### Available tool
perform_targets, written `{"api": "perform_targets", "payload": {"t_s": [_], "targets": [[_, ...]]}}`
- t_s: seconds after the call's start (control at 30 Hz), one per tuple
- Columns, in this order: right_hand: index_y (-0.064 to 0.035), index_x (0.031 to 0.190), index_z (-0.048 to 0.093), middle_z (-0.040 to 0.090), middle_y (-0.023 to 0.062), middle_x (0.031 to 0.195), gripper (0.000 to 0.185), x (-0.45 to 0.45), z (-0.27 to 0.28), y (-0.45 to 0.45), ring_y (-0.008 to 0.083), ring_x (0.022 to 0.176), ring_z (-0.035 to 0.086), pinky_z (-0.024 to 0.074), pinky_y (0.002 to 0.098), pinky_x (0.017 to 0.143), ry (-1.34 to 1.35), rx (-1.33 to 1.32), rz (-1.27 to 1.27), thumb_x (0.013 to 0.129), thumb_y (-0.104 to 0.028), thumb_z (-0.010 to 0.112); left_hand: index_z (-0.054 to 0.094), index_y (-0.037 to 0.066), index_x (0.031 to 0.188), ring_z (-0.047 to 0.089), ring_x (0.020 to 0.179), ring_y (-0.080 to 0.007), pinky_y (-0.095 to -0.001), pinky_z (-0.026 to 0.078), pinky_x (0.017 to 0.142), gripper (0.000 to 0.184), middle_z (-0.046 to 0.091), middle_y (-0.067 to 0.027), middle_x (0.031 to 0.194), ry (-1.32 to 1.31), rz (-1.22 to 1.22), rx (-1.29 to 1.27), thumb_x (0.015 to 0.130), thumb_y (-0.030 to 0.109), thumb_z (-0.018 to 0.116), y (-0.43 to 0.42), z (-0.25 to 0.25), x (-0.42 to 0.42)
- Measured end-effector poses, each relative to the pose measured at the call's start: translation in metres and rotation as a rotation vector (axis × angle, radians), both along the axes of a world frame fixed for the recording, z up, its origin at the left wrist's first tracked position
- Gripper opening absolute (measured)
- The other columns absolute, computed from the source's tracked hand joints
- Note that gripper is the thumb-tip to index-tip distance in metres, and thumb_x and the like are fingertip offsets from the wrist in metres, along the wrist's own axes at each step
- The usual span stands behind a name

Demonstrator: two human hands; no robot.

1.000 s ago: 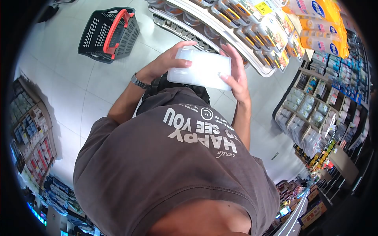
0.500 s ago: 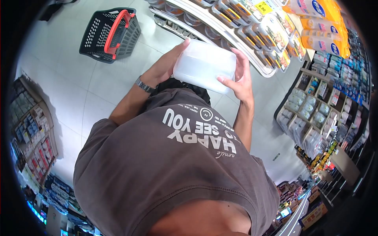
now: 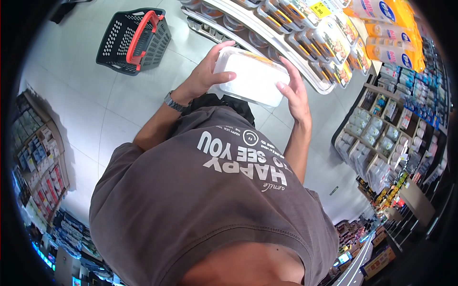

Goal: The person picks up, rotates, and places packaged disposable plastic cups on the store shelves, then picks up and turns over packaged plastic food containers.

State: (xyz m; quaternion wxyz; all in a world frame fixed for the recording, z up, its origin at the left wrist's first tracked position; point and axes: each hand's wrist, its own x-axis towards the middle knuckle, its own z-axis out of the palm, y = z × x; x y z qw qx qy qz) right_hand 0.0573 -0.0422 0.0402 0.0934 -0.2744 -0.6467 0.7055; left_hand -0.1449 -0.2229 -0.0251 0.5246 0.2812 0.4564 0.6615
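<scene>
A white translucent plastic food container [image 3: 253,78] is held up in front of my body, its bright flat face turned towards me. A strip of orange label shows along its far edge. My left hand [image 3: 210,70], with a metal watch on the wrist, grips the left end, the thumb lying on the flat face. At the right end my right hand [image 3: 296,93] holds on with its thumb on the near face and its fingers along the far side. The container's underside is hidden from me.
A dark basket [image 3: 107,47] with a red handle stands on the floor at left. Ahead, a white shelf [image 3: 286,50] carries stacked food containers and a yellow price tag [image 3: 319,8]. Orange packages [image 3: 391,52] sit at upper right. Stocked shelves [image 3: 377,126] line both sides.
The container has been turned in my hands, so a brighter flat face and an orange label now show. My left thumb has come over onto its face.
</scene>
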Motion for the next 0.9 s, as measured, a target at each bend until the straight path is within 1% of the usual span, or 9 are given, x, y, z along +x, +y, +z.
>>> {"api": "perform_targets", "payload": {"t_s": [0.17,0.27,0.37,0.47,0.57,0.67,0.77,0.87,0.9], "targets": [[-0.0036,0.148,0.037,0.045,0.0159,0.142,0.081,0.005,-0.01,0.009,0.0246,0.122,0.053,0.0483,0.0361,0.097,0.046,0.145,0.046,0.079,-0.013,0.079,0.019,0.007,0.155,0.04,0.135,-0.0262,-0.0386,0.032,0.113,0.099,0.041,-0.0187,0.144,0.01,-0.037,0.021,0.08,0.03,0.078,-0.002,0.005,0.0],[-0.0051,0.147,0.039,0.044,0.016,0.143,0.085,0.004,-0.006,0.003,0.026,0.125,0.051,0.0489,0.0399,0.097,0.002,0.137,0.058,0.075,-0.016,0.083,0.018,0.004,0.153,0.042,0.132,-0.0261,-0.0394,0.035,0.111,0.1,0.041,-0.0188,0.141,0.076,0.003,-0.08,0.08,0.031,0.081,-0.001,0.0,0.003],[-0.0063,0.147,0.039,0.043,0.0146,0.144,0.09,0.001,-0.006,-0.002,0.0262,0.127,0.049,0.0483,0.0428,0.098,-0.012,0.11,0.067,0.072,-0.02,0.086,0.02,0.004,0.152,0.04,0.133,-0.0261,-0.0392,0.036,0.11,0.101,0.042,-0.0177,0.14,0.16,-0.022,-0.085,0.078,0.031,0.083,0.0,0.0,-0.006],[-0.0059,0.146,0.041,0.045,0.0128,0.141,0.09,-0.002,-0.005,-0.002,0.0264,0.126,0.05,0.0471,0.0435,0.1,-0.072,0.266,0.11,0.07,-0.022,0.088,0.023,0.007,0.151,0.04,0.134,-0.0246,-0.0382,0.033,0.112,0.1,0.041,-0.014,0.141,0.316,-0.042,-0.015,0.075,0.03,0.085,-0.003,0.01,-0.009],[-0.0059,0.143,0.046,0.05,0.0119,0.134,0.092,-0.006,0.004,-0.005,0.0263,0.122,0.052,0.0464,0.0428,0.1,-0.162,0.333,0.12,0.065,-0.024,0.091,0.023,0.008,0.151,0.04,0.135,-0.0246,-0.0382,0.034,0.112,0.105,0.041,-0.0138,0.141,0.273,-0.018,0.031,0.072,0.034,0.087,-0.004,0.005,-0.003],[-0.0064,0.139,0.051,0.053,0.013,0.126,0.093,-0.006,0.014,-0.01,0.0273,0.118,0.054,0.0464,0.0415,0.099,-0.135,0.505,0.114,0.059,-0.026,0.094,0.026,0.009,0.151,0.039,0.136,-0.0246,-0.0383,0.033,0.113,0.098,0.042,-0.0153,0.142,0.271,-0.008,0.11,0.077,0.038,0.084,-0.003,-0.008,-0.003],[-0.0069,0.137,0.053,0.055,0.0139,0.121,0.095,-0.008,0.02,-0.019,0.0281,0.115,0.055,0.0471,0.0408,0.097,-0.069,0.687,0.15,0.054,-0.024,0.095,0.029,0.006,0.148,0.045,0.132,-0.0242,-0.037,0.04,0.109,0.089,0.046,-0.0161,0.139,-0.045,0.027,-0.203,0.082,0.039,0.079,0.003,-0.009,-0.004],[-0.0067,0.137,0.054,0.056,0.0149,0.12,0.093,-0.01,0.022,-0.026,0.0289,0.114,0.055,0.047,0.0406,0.098,-0.063,0.806,0.107,0.054,-0.022,0.095,0.029,0.001,0.144,0.056,0.121,-0.023,-0.0321,0.054,0.093,0.088,0.047,-0.0193,0.135,-0.252,-0.133,-0.27,0.082,0.038,0.079,0.007,-0.005,-0.003],[-0.0068,0.137,0.054,0.055,0.0153,0.121,0.093,-0.011,0.023,-0.026,0.0292,0.115,0.054,0.0468,0.0408,0.098,-0.053,0.814,0.105,0.054,-0.022,0.095,0.029,0.0,0.143,0.057,0.118,-0.0226,-0.0311,0.055,0.089,0.088,0.048,-0.0192,0.134,-0.262,-0.15,-0.283,0.082,0.037,0.08,0.006,-0.001,-0.003]]}}
